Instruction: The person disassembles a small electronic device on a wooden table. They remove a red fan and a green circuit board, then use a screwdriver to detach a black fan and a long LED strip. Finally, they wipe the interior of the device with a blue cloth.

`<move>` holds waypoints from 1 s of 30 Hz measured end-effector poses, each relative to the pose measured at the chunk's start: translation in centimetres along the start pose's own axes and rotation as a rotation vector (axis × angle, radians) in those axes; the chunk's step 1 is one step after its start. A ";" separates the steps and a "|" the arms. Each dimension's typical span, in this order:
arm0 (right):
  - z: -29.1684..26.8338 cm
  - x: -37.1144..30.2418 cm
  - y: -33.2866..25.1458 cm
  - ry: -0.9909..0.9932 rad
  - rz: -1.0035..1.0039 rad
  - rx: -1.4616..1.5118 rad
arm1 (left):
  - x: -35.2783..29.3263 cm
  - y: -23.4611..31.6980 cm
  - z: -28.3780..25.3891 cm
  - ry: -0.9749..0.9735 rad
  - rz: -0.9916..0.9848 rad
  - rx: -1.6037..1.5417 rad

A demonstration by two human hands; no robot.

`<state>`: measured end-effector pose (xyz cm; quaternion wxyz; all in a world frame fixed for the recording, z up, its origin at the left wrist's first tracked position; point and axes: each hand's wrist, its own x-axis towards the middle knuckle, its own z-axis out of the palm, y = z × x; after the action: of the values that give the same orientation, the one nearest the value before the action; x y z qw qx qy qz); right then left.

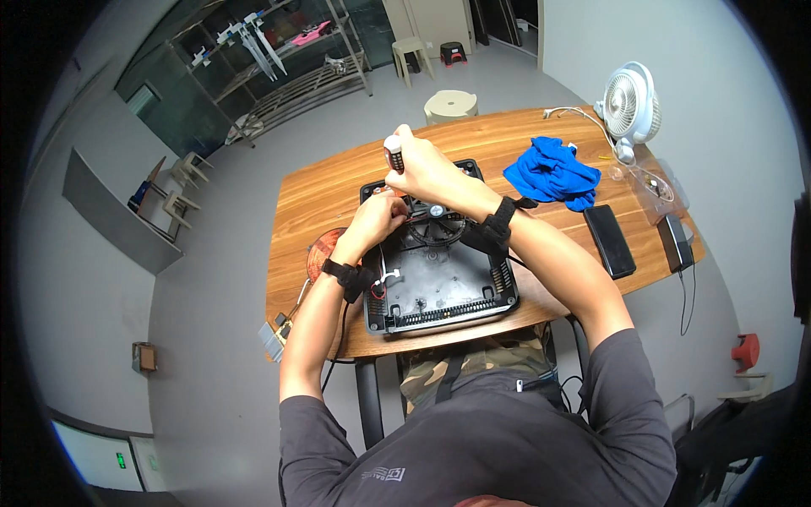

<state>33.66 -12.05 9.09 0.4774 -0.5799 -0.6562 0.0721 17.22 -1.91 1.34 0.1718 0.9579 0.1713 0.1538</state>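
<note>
At the near left of the brown wood-grain table (325, 193) lies a small circuit board (272, 338); farther along sits a round copper-coloured coil (324, 247). The left hand (378, 223) bends its fingers into the far left of an open black plastic housing (443, 291); what they pinch, I cannot tell. Pale print (384, 474) marks the dark grey shirt (481, 431). The housing contains a white connector (389, 275) and a black round fan (438, 230). Above its far part, the right hand (420, 169) wraps around a white-and-black screwdriver handle (394, 154). Rightward come a crumpled blue cloth (553, 173), a black rectangular slab (609, 241), a white desk fan (629, 103) and a clear plastic tray (649, 211) holding small, indistinct items.
</note>
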 end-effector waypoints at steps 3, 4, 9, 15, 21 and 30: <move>-0.5 -0.3 -0.3 -0.015 0.017 -0.011 | -0.1 -0.2 0.0 0.021 0.036 0.018; -0.7 -0.4 -0.5 -0.017 0.026 -0.021 | 0.0 -0.1 0.0 0.026 0.036 0.019; -1.4 -0.5 -0.2 0.008 0.017 -0.006 | 0.6 0.9 -0.9 0.073 -0.054 -0.033; -4.9 -0.7 -0.1 0.034 0.089 0.002 | -0.5 -4.2 -4.6 -0.006 -0.163 -0.003; -10.8 -1.3 1.6 0.014 0.244 -0.009 | -3.3 -12.3 -7.3 -0.063 -0.383 0.055; -12.9 -6.5 10.6 -0.212 0.473 -0.516 | -3.2 -15.9 -4.5 -0.083 -0.676 0.218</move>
<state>49.34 -20.00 5.60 0.2151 -0.8063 -0.5463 0.0722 8.35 12.17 -1.45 0.1167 0.8651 0.4870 0.0302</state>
